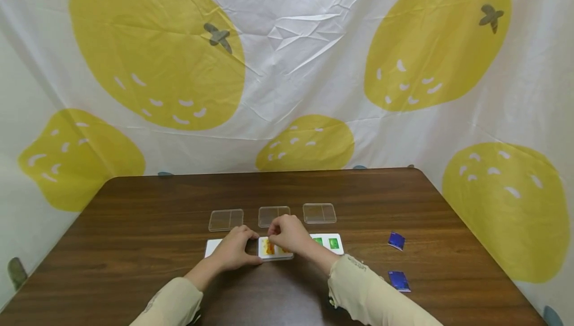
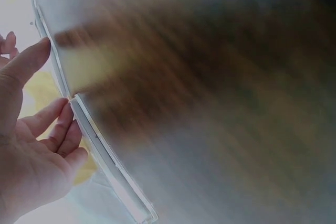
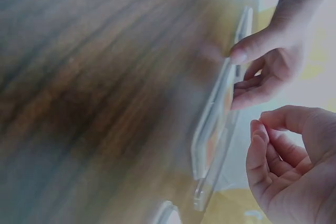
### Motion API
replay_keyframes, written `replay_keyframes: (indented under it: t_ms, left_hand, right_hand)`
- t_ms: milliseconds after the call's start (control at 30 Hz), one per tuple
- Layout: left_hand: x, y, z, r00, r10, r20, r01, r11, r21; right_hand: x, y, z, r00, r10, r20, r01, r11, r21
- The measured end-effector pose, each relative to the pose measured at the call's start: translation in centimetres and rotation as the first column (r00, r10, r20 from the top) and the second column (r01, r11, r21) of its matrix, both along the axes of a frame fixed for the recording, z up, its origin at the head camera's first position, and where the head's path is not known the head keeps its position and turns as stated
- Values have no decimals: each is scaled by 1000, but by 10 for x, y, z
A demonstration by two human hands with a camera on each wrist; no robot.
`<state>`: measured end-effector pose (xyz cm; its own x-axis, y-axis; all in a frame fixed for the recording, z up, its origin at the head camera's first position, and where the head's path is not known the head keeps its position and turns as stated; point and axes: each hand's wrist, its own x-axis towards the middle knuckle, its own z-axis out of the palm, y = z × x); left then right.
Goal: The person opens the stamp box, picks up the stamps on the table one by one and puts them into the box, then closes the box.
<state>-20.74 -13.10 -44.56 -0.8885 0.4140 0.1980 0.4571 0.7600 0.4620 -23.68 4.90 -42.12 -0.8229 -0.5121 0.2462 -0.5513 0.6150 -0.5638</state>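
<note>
Because the middle white case (image 1: pixel 272 252) on the desk (image 1: pixel 134 246) probably needs steadying, the left hand (image 1: pixel 232 250) grips its left end; the right hand (image 1: pixel 291 234) brings fingertips together above, nothing visible between.

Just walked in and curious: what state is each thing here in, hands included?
Middle white case, face up, orange patches showing
Left hand, gripping that case's left end
Right hand, fingers pinched, nothing visibly held
Left white case, partly hidden by left hand
Right white case, green squares showing
Three clear plastic panels, lying flat
Two blue packets, lying apart, sealing unclear
Lemon-print curtain, hanging, creased
</note>
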Motion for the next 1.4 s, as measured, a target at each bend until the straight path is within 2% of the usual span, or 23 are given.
replay_keyframes:
  t_ms: [267,367,600,733,867,1000,1267,1400]
  left_hand:
    - [4,-10,3,1000,-23,-2,23,999,34]
    - [7,-19,7,1000,-9,-17,10,999,46]
    - [13,-55,13,997,70,-34,-70,997,23]
    - [17,-75,13,993,114,-4,-114,993,5]
    - [18,-88,11,991,132,30,-131,991,-22]
    - [18,-94,9,989,139,51,-136,990,-46]
    - [18,-96,10,988,147,47,-144,988,-59]
    - [18,-96,8,987,150,51,-147,987,-64]
  right_hand:
    - [7,19,9,997,67,38,-65,997,-44]
    - [8,32,12,996,74,43,-72,996,-61]
    - [10,72,17,997,71,39,-68,996,-62]
    - [15,96,17,997,55,55,-53,998,-38]
    - [21,117,18,997,46,68,-45,999,-24]
    - [27,135,19,994,43,97,-41,999,-26]
    - [38,174,18,985,8,173,-5,1000,-22]
    - [45,197,14,984,32,178,-32,999,-5]
